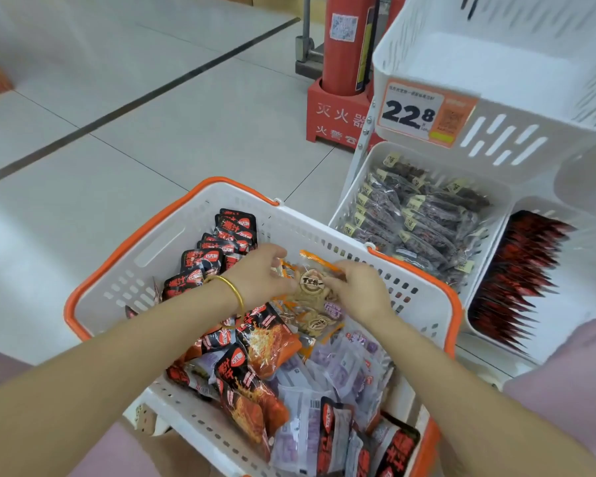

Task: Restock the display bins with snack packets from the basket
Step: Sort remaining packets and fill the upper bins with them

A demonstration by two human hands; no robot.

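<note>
I see a white slotted plastic basket with an orange rim (97,304) at lower centre, heaped with black-red, orange and purple snack packets (255,342). The left hand (258,270) and right hand (358,290) pinch a clear orange-edged packet with a round tan label (312,282) over the heap. At right, stacked white plastic display bins (468,160) hold dark packets (424,215) and red packets (516,277).

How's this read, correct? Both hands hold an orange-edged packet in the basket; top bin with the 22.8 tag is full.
One error: the top bin with the 22.8 tag holds no packets, per the head view. The rest stands: left hand and right hand both hold the orange-edged packet in the basket.
</note>
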